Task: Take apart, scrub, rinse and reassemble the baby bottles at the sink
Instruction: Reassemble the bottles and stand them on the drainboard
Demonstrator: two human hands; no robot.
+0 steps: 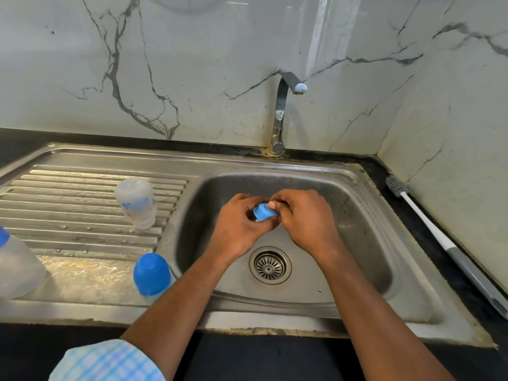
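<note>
Over the steel sink basin (pixel 357 215) both hands meet around a small blue bottle collar ring (pixel 264 212). My left hand (pixel 239 229) grips the ring from below and the left. My right hand (pixel 305 215) pinches its right side, thumb on the rim. What lies inside the ring is hidden by my fingers. A clear bottle body (pixel 136 203) stands upside down on the ribbed drainboard (pixel 68 193). A blue dome cap (pixel 151 274) sits at the drainboard's front edge. Another clear bottle with a blue top (pixel 16 265) stands at the far left.
A bottle brush (pixel 428 224) with a white and grey handle lies on the black counter right of the sink, along the marble wall. The chrome tap (pixel 283 111) rises behind the basin; no water runs. The drain strainer (pixel 270 265) sits below my hands.
</note>
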